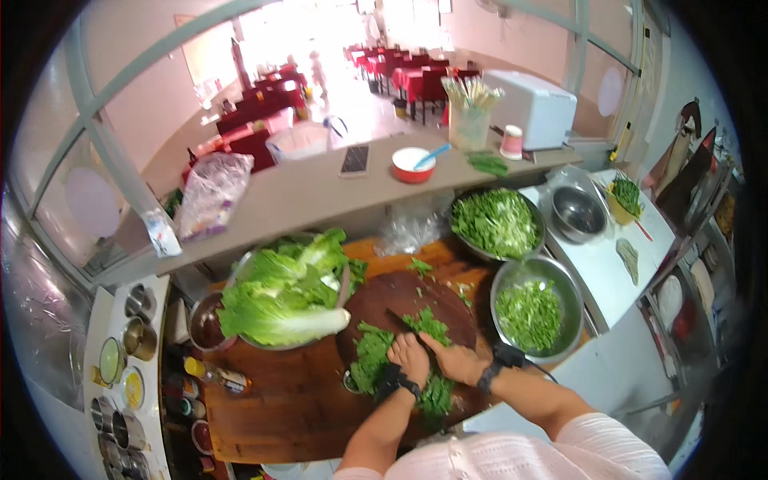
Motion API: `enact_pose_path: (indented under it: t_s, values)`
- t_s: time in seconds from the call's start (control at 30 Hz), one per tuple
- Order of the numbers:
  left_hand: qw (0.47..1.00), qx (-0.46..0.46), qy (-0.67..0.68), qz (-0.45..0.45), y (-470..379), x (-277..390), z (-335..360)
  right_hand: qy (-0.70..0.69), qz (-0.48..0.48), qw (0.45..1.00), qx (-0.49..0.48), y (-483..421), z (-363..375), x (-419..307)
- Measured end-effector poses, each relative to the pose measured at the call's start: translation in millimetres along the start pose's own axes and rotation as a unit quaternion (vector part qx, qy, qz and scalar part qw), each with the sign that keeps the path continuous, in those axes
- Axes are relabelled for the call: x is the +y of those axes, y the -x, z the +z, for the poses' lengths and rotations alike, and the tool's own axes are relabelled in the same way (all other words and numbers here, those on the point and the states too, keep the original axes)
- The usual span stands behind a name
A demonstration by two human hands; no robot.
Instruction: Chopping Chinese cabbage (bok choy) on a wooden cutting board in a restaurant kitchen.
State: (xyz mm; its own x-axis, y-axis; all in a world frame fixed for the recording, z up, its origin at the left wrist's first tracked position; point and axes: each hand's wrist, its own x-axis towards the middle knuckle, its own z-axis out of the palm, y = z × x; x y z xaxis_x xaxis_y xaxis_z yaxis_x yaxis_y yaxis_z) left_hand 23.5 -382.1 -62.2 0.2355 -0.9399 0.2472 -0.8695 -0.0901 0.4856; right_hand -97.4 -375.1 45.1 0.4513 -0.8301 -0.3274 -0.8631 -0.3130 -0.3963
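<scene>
On a round wooden chopping board [384, 294], my left hand [411, 358] presses down on a bunch of leafy greens [371, 354]. Its fingers are bent over the leaves. Beside it, my right hand [455, 360] grips a kitchen knife, whose dark blade [398, 320] points away from me across the greens. Cut leaves [429, 323] lie just right of the blade, and more greens [437, 396] stick out below my hands. The knife's handle is hidden in my right hand.
Lettuce [288, 294] heaps over a bowl at left, a second blade [343, 287] leaning there. Chopped greens fill a steel bowl [573, 300] and a dark-rimmed bowl [540, 210] at right. A bottle with a yellow cap [219, 377] lies at left. A phone [354, 161] rests on the ledge.
</scene>
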Motion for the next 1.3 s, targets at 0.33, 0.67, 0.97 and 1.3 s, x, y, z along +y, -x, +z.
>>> enact_pose_path:
  t_s: [0.33,0.67,0.97,1.3]
  values:
    - [0.99,0.129,0.056,0.016,-30.0,-9.7,-4.3,0.011,-0.026,1.0,-0.004,-22.0,-20.0,-12.9]
    - [0.988,0.104,-0.039,0.105,-22.4,-33.3,-46.8,0.018,-0.001,0.986,-0.167,-34.4,-81.1,-34.3]
    - [0.992,0.107,-0.013,0.073,-11.6,-35.0,-18.6,-0.017,-0.061,0.998,0.01,-15.5,-13.6,-3.0]
    - [0.996,0.073,0.004,0.053,-10.0,-40.0,-22.0,-0.075,0.032,0.982,-0.169,-36.1,-73.1,-51.2]
